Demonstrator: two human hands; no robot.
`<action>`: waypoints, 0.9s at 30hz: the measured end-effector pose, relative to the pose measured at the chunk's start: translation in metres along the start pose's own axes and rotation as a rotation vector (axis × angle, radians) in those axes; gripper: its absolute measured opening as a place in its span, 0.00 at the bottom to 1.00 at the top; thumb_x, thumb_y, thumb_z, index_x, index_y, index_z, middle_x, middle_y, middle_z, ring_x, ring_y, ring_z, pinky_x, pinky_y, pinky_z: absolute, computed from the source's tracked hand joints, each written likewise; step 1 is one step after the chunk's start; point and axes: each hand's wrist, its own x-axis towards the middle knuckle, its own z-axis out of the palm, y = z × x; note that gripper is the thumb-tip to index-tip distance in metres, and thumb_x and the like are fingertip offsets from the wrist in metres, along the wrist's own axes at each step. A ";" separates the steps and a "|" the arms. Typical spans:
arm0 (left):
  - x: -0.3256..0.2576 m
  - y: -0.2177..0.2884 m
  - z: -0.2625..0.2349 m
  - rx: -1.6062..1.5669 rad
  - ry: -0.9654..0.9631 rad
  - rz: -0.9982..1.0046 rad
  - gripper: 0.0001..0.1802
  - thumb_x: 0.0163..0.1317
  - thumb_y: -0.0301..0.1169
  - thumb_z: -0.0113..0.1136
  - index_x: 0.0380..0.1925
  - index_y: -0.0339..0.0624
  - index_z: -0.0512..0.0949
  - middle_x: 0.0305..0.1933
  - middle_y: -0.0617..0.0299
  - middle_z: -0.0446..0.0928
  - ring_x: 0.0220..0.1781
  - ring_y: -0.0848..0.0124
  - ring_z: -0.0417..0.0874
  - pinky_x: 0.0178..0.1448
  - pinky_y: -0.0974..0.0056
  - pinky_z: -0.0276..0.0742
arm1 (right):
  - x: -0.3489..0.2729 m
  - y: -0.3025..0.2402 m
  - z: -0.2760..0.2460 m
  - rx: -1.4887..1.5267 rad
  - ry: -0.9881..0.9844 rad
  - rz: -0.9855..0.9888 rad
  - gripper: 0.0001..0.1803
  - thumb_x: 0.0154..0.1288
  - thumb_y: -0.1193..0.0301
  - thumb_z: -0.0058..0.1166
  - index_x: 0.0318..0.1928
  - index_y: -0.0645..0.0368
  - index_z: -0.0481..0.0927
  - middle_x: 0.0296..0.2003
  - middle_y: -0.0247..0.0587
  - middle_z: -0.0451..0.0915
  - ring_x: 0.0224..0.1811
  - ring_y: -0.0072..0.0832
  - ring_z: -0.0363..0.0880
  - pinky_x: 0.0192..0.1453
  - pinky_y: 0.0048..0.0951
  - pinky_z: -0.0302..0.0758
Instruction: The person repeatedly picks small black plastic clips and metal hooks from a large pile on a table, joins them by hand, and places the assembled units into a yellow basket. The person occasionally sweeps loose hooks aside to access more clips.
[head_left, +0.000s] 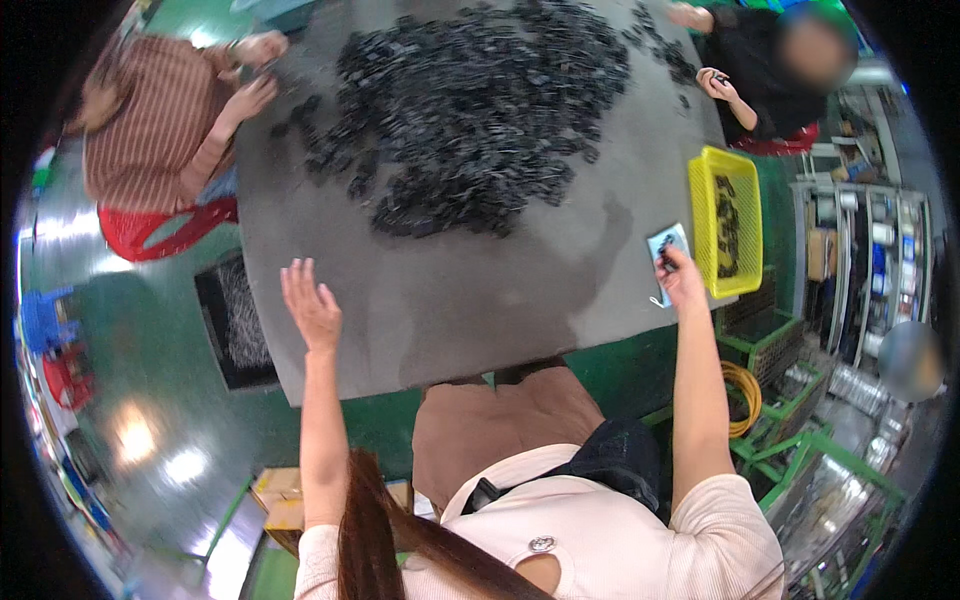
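My left hand (312, 308) is open, fingers stretched out, over the left part of the grey table (400, 320). Nothing shows in it. At the right edge my right hand (683, 280) is closed on a small black part (667, 255), whose exact kind is too small to make out. Beneath that hand lies a light blue face mask (660, 240). Just right of it stands a yellow plastic basket (699, 215) with several black parts inside. A big heap of small black parts (470, 110) covers the far middle of the table.
A person in a striped top (150, 120) works at the far left, beside a red chair (160, 230). Another in black (770, 80) holds a black part at the far right. A black bin (235, 325) stands left of the table; green metal frames (790, 470) stand at the right.
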 end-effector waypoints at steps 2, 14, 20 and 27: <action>0.010 0.065 0.017 -0.099 -0.054 0.066 0.29 0.54 0.22 0.53 0.59 0.42 0.66 0.65 0.53 0.61 0.71 0.52 0.54 0.72 0.51 0.52 | 0.025 -0.033 -0.060 0.030 0.112 -0.070 0.06 0.60 0.71 0.56 0.37 0.57 0.76 0.31 0.35 0.77 0.28 0.23 0.75 0.26 0.21 0.70; 0.039 0.290 0.086 -0.363 -0.247 0.070 0.22 0.56 0.23 0.54 0.53 0.43 0.72 0.57 0.53 0.70 0.62 0.56 0.67 0.65 0.57 0.63 | 0.117 -0.118 -0.114 -1.373 0.644 -0.911 0.25 0.52 0.69 0.58 0.53 0.60 0.72 0.51 0.51 0.72 0.55 0.44 0.69 0.60 0.40 0.66; 0.087 0.330 0.139 -0.211 -0.153 0.104 0.17 0.54 0.28 0.58 0.47 0.46 0.75 0.49 0.61 0.74 0.52 0.60 0.72 0.51 0.58 0.70 | 0.096 -0.019 0.091 -1.165 -0.321 -1.188 0.07 0.53 0.74 0.52 0.34 0.54 0.80 0.39 0.40 0.75 0.45 0.40 0.75 0.47 0.39 0.74; 0.094 0.346 0.157 -0.050 -0.223 0.115 0.15 0.50 0.28 0.58 0.41 0.49 0.76 0.45 0.61 0.72 0.49 0.60 0.72 0.48 0.56 0.70 | 0.124 0.041 0.177 -1.568 -0.362 -1.132 0.09 0.56 0.70 0.51 0.38 0.58 0.76 0.39 0.40 0.74 0.45 0.36 0.75 0.47 0.36 0.75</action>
